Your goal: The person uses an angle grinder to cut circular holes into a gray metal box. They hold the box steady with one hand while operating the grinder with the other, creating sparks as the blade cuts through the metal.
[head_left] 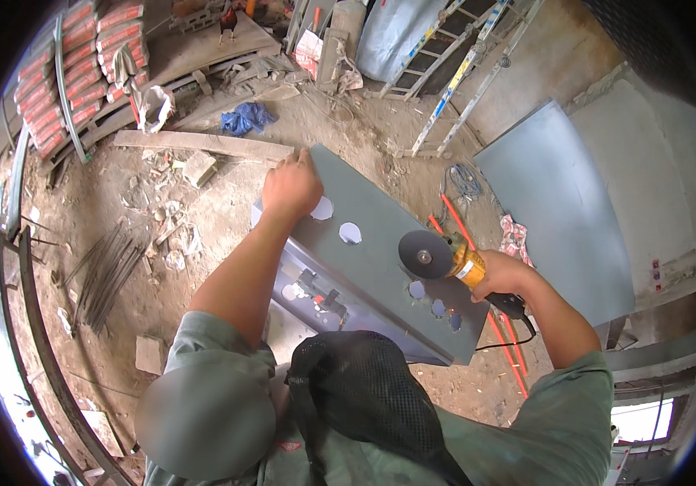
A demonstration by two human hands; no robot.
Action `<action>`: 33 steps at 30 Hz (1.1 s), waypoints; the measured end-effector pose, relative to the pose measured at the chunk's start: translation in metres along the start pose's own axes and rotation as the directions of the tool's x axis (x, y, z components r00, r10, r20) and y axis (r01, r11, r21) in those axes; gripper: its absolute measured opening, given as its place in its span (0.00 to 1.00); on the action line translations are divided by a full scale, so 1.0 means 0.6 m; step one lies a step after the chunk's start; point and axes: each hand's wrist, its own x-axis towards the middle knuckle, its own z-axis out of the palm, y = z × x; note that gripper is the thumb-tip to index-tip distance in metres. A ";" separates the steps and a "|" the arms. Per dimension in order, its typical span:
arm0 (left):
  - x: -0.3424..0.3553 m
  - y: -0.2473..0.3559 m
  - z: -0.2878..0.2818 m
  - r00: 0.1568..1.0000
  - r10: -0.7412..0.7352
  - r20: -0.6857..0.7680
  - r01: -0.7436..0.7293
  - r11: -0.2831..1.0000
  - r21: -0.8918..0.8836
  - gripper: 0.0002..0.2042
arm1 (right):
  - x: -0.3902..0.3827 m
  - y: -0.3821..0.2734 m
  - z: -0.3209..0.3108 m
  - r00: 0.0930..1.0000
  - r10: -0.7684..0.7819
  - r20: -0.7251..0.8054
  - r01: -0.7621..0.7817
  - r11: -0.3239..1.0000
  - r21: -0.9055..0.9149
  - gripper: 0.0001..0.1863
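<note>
In front of me a long grey sheet-metal panel (pixel 368 202) stretches at a slant, with several round holes cut through its top face. My left hand (pixel 293 188) rests on its far left end, fingers curled over the edge. A yellow angle grinder (pixel 468 266) sits in the grip of my right hand (pixel 502 275). The grinder's dark disc (pixel 425 253) is over the panel, near a cluster of smaller holes; whether it touches the metal I cannot tell. From the grinder's rear a black cord (pixel 518 340) loops away. Below the top face, a bright side face (pixel 315 293) shows dark fittings.
Orange-red rods (pixel 510 348) lie right of the panel. A large metal sheet (pixel 562 211) leans at the right, and a stepladder (pixel 461 81) stands beyond. Thin metal rods (pixel 109 271), rubble and a wooden plank (pixel 202 144) are at left. Stacked bags (pixel 72 73) fill the far left.
</note>
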 end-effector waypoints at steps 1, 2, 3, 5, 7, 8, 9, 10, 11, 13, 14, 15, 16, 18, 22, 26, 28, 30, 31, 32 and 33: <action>-0.001 0.002 0.003 1.000 0.003 -0.004 -0.003 1.000 -0.006 0.22 | -0.003 0.011 -0.005 1.000 -0.003 -0.014 0.003 1.000 -0.006 0.30; -0.002 0.004 0.006 1.000 0.007 -0.008 -0.007 1.000 -0.013 0.22 | -0.005 0.022 -0.010 1.000 -0.006 -0.028 0.005 1.000 -0.011 0.29; -0.002 0.006 0.009 1.000 0.009 -0.009 -0.009 1.000 -0.023 0.21 | -0.001 0.029 -0.015 1.000 -0.022 -0.001 0.022 0.999 0.042 0.29; -0.003 0.003 0.003 1.000 -0.005 -0.021 0.004 0.999 -0.036 0.19 | -0.002 0.015 -0.028 1.000 0.000 -0.001 0.000 1.000 -0.023 0.29; 0.005 -0.014 0.019 0.998 0.012 -0.069 -0.015 0.999 -0.031 0.18 | -0.002 0.000 -0.034 1.000 0.016 -0.011 -0.017 0.996 -0.084 0.28; 0.008 -0.019 0.025 0.995 0.022 -0.093 -0.025 0.999 -0.030 0.18 | -0.004 -0.007 -0.035 1.000 0.027 -0.012 -0.027 0.997 -0.078 0.29; 0.009 -0.025 0.032 0.992 0.039 -0.119 -0.043 0.998 -0.035 0.19 | -0.005 -0.015 -0.035 0.999 0.036 -0.012 -0.037 0.997 -0.073 0.30; 0.007 -0.017 0.029 0.995 0.026 -0.101 -0.030 0.999 -0.039 0.20 | -0.007 -0.017 -0.034 0.999 0.047 -0.013 -0.048 0.997 -0.066 0.31; 0.005 -0.012 0.023 0.997 0.012 -0.083 -0.015 0.999 -0.042 0.20 | -0.007 -0.011 -0.031 0.999 0.041 -0.014 -0.042 0.998 -0.051 0.31; 0.000 -0.004 0.014 0.997 -0.003 -0.071 0.000 0.999 -0.050 0.19 | -0.003 -0.004 -0.026 1.000 0.021 -0.012 -0.021 0.999 -0.024 0.30; -0.004 -0.003 0.011 0.997 -0.004 -0.076 0.000 0.998 -0.055 0.18 | -0.003 -0.007 -0.026 1.000 0.026 -0.012 -0.026 0.999 -0.028 0.30; -0.006 -0.002 0.008 0.997 -0.005 -0.082 0.000 0.998 -0.060 0.17 | -0.005 -0.012 -0.026 0.999 0.030 -0.012 -0.031 0.999 -0.032 0.29; -0.006 -0.001 0.007 0.997 -0.004 -0.079 0.000 0.999 -0.049 0.18 | -0.007 -0.015 -0.026 0.999 0.038 -0.014 -0.038 0.999 -0.038 0.29; -0.007 0.002 0.005 0.997 -0.004 -0.073 0.002 1.000 -0.026 0.18 | 0.003 -0.011 -0.026 1.000 0.007 0.028 -0.006 1.000 -0.028 0.28; -0.015 0.000 0.006 0.994 0.010 -0.106 -0.021 0.995 -0.097 0.19 | 0.003 -0.017 -0.028 0.999 -0.016 0.051 0.015 1.000 0.003 0.26; -0.012 -0.004 0.012 0.992 0.020 -0.125 -0.035 0.993 -0.114 0.18 | 0.006 -0.017 -0.026 0.999 -0.025 0.038 0.026 0.999 -0.035 0.26; -0.007 -0.008 0.013 0.995 0.025 -0.099 -0.036 0.994 -0.104 0.19 | 0.010 -0.013 -0.026 0.999 -0.041 0.034 0.043 0.997 -0.069 0.26; 0.002 -0.022 0.022 0.996 0.040 -0.085 -0.048 0.995 -0.083 0.22 | 0.012 -0.015 -0.026 0.999 -0.029 0.042 0.032 0.997 -0.069 0.27; -0.001 -0.019 0.019 0.996 0.032 -0.080 -0.039 0.995 -0.086 0.21 | 0.014 -0.014 -0.026 0.999 -0.021 0.044 0.024 0.997 -0.067 0.27; -0.002 -0.013 0.016 0.997 0.024 -0.076 -0.031 0.995 -0.090 0.21 | 0.016 -0.011 -0.026 0.998 -0.035 0.043 0.038 0.997 -0.065 0.27; -0.004 -0.008 0.014 0.997 0.017 -0.071 -0.023 0.995 -0.093 0.20 | 0.019 -0.007 -0.026 0.998 -0.049 0.043 0.052 0.997 -0.062 0.26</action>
